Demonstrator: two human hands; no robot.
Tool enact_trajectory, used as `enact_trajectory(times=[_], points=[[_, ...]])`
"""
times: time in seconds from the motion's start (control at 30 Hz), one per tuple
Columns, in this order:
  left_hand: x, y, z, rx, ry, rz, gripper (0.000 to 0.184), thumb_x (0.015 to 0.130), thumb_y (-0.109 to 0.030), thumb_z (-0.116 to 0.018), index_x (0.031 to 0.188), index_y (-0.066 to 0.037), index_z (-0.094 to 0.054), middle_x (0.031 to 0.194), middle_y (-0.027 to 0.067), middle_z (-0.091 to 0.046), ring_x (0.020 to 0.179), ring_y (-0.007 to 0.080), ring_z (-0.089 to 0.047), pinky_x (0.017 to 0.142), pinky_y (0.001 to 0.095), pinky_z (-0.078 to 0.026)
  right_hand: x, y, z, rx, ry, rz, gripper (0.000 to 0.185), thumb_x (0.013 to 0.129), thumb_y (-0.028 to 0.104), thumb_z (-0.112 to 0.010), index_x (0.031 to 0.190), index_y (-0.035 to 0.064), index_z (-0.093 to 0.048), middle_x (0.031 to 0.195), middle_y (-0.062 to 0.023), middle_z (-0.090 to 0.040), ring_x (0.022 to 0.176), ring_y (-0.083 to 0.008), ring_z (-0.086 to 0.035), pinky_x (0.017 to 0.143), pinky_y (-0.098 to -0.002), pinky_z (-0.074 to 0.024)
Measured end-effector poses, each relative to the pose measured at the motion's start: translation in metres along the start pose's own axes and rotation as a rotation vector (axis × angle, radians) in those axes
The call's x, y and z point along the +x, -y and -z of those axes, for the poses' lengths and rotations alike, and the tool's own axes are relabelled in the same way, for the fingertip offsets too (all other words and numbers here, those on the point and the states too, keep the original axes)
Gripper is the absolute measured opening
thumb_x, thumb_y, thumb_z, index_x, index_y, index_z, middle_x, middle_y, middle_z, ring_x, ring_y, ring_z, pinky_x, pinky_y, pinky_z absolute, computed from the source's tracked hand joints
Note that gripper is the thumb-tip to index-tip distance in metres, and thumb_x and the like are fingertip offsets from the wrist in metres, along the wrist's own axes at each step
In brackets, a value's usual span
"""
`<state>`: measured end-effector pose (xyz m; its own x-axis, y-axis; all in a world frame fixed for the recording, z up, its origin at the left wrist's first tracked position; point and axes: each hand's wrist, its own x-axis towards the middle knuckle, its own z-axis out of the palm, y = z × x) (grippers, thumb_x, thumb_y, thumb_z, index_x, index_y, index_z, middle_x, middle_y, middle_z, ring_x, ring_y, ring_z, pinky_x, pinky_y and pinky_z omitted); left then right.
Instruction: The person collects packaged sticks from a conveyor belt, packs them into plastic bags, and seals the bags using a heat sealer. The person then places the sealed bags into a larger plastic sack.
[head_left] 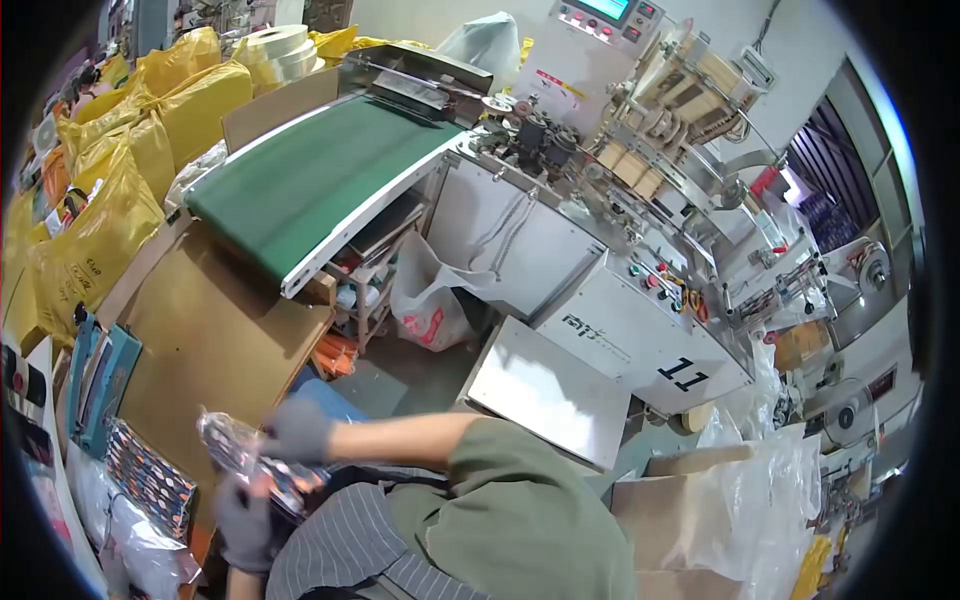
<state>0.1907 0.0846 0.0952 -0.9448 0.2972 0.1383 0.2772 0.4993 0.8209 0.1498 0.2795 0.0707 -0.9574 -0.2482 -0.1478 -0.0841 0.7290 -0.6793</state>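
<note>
A clear plastic packet (228,443) with dark, colourful patterned contents is held in front of my apron, slightly blurred. My right hand (300,432), in a grey glove, is closed on its upper side. Below it, my left hand (245,525), also grey-gloved, grips the packet's lower side with fingers wrapped round; some fingers are smeared or hidden. Just left of my hands lies a patterned stack (150,480) with orange, white and blue spots on black. Crumpled clear plastic (140,545) lies beside that stack.
A brown board surface (200,335) lies ahead, below a green conveyor belt (320,180). Yellow bags (95,245) crowd the left, near a teal holder (105,385). The white machine (640,335) marked 11 stands right, with a white box (550,390) before it and cardboard (680,510) nearby.
</note>
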Motion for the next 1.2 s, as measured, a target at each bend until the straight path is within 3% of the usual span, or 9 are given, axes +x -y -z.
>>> enact_trajectory(times=[0.07,0.2,0.3,0.37,0.5,0.73,0.8,1.07,1.2], points=[[0.048,-0.005,0.017,-0.16,-0.021,-0.076,0.017,0.084,-0.012,-0.059,0.085,-0.004,-0.044,0.078,0.003,-0.041,0.071,0.0124,-0.04,0.066,0.0268,-0.038,0.051,0.014,-0.005,0.176,-0.698,0.544,0.021,0.07,0.02,-0.067,0.08,0.0079,-0.054,0.067,-0.0158,-0.053,0.059,-0.0371,-0.055,0.055,-0.0441,-0.0439],[0.123,0.04,0.088,-0.264,-0.287,-0.064,0.011,0.09,-0.011,-0.055,0.097,-0.003,-0.053,0.083,0.0027,-0.05,0.076,0.0123,-0.05,0.07,0.0271,-0.044,0.063,0.091,0.061,0.034,-0.665,0.728,0.02,0.07,0.015,-0.065,0.084,0.0087,-0.052,0.068,-0.0149,-0.056,0.064,-0.038,-0.058,0.056,-0.0439,-0.0457],[0.145,0.093,0.137,0.873,-0.287,-0.375,0.035,0.082,-0.012,-0.055,0.116,-0.012,-0.062,0.096,0.0188,-0.063,0.089,0.0305,-0.061,0.076,0.0404,-0.047,0.104,0.092,0.116,-0.471,-0.257,0.312,0.026,0.074,0.032,-0.065,0.085,0.0094,-0.064,0.074,-0.0171,-0.064,0.071,-0.0352,-0.063,0.063,-0.0426,-0.0512],[0.155,0.04,0.144,0.663,0.211,0.117,0.027,0.084,-0.027,-0.057,0.102,-0.008,-0.063,0.092,0.0186,-0.062,0.086,0.034,-0.059,0.074,0.0439,-0.046,0.123,0.102,0.132,-0.413,-0.271,0.297,0.024,0.072,0.026,-0.065,0.084,0.0055,-0.065,0.082,-0.019,-0.066,0.078,-0.0355,-0.064,0.071,-0.0415,-0.0507],[0.158,0.02,0.134,0.739,-0.494,-0.127,0.024,0.086,-0.027,-0.051,0.092,-0.008,-0.064,0.076,0.0148,-0.066,0.072,0.0352,-0.063,0.065,0.0446,-0.05,0.158,0.09,0.122,-0.121,-0.562,0.388,0.018,0.075,0.021,-0.057,0.079,0.0049,-0.064,0.08,-0.0196,-0.065,0.076,-0.0358,-0.063,0.068,-0.0401,-0.0497],[0.153,0.004,0.156,0.066,-0.178,0.094,0.031,0.089,-0.016,-0.049,0.109,0.006,-0.061,0.082,0.0093,-0.067,0.057,0.0095,-0.062,0.045,0.0255,-0.049,0.165,0.077,0.129,0.433,-0.205,0.411,0.016,0.076,0.01,-0.055,0.087,-0.0019,-0.06,0.072,-0.0076,-0.061,0.061,-0.0135,-0.057,0.056,-0.0241,-0.0448],[0.151,0.008,0.153,0.086,-0.116,0.147,0.03,0.091,-0.015,-0.049,0.11,0.004,-0.062,0.081,0.0081,-0.066,0.057,0.0088,-0.062,0.044,0.0232,-0.048,0.156,0.09,0.139,0.149,0.251,-0.079,0.02,0.077,0.009,-0.057,0.093,-0.0029,-0.058,0.073,-0.007,-0.06,0.061,-0.0111,-0.056,0.057,-0.0228,-0.0444],[0.116,-0.063,0.165,-0.264,-0.111,0.024,0.024,0.09,-0.013,-0.054,0.106,0.003,-0.063,0.074,0.0059,-0.065,0.055,0.0062,-0.06,0.044,0.0195,-0.045,0.144,0.14,0.122,-0.263,-0.406,1.06,0.036,0.088,0.034,-0.061,0.102,0.0016,-0.057,0.066,-0.0137,-0.058,0.055,-0.0254,-0.061,0.05,-0.0385,-0.0443],[0.108,-0.04,0.188,0.018,-0.469,-0.25,0.037,0.081,-0.015,-0.067,0.113,0.002,-0.059,0.087,0.0086,-0.066,0.077,0.013,-0.063,0.066,0.0241,-0.05,0.165,0.142,0.093,-0.082,-0.184,0.879,0.028,0.093,0.03,-0.053,0.082,0.0052,-0.06,0.055,-0.0161,-0.053,0.053,-0.0295,-0.06,0.05,-0.0377,-0.044]])
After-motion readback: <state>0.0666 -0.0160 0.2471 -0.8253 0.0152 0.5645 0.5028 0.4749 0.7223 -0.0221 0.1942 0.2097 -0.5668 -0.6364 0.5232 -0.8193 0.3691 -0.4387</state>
